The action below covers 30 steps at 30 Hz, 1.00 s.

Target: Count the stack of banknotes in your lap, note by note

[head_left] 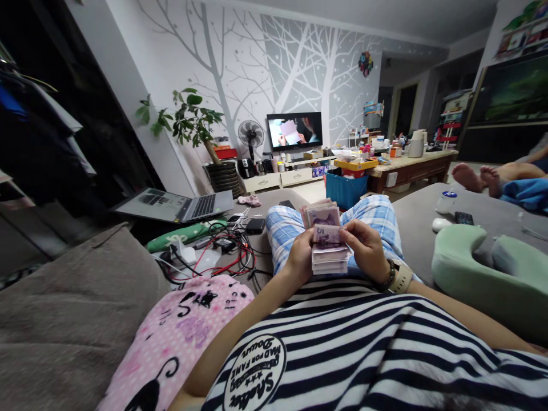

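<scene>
A thick stack of purple banknotes (329, 265) is gripped at its left side by my left hand (301, 256), above my lap. The notes are folded over, and part of the stack (321, 214) stands up behind with a "5" showing. My right hand (365, 246) pinches the right edge of one banknote (327, 234) at the front of the stack, between thumb and fingers. A watch with a pale strap (401, 277) and a beaded bracelet (390, 273) sit on my right wrist. Beneath the notes are my blue plaid trousers (379, 220).
To the left lie tangled cables (240, 251), a black power bank (256, 226), an open laptop (171, 204) and a pink cat-print cushion (188, 331). At right are a green neck pillow (460, 268), a remote (464, 218) and another person's feet (475, 176).
</scene>
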Each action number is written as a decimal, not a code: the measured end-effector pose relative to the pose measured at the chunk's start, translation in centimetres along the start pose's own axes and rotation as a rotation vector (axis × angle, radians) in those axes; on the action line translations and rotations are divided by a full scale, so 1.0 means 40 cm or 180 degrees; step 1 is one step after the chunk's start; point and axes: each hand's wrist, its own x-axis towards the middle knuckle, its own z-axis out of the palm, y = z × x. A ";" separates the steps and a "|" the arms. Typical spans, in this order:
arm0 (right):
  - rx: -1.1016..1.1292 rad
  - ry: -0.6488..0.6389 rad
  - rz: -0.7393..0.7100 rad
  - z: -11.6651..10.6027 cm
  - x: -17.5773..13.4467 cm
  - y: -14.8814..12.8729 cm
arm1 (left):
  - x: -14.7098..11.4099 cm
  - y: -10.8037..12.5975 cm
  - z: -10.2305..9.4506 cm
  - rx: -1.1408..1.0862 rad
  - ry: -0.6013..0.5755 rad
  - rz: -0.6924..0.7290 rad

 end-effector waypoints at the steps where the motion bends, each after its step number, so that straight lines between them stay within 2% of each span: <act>1: 0.0005 -0.0004 0.0002 0.000 0.000 0.000 | 0.000 -0.001 -0.001 -0.0001 -0.0011 0.0002; 10: 0.0041 -0.0009 0.0012 0.002 0.000 -0.002 | 0.001 0.000 -0.003 0.0161 -0.0091 0.0094; 19: 0.0010 0.0005 0.0017 0.000 -0.001 0.001 | -0.003 0.006 0.003 0.0299 0.0155 0.0127; 25: -0.0049 0.0026 0.0024 -0.001 0.000 -0.001 | 0.014 0.000 -0.002 -0.0103 -0.0133 -0.0253; 30: -0.0080 0.0022 0.0031 -0.003 0.000 -0.002 | 0.020 -0.003 -0.011 -0.0139 -0.0131 -0.0248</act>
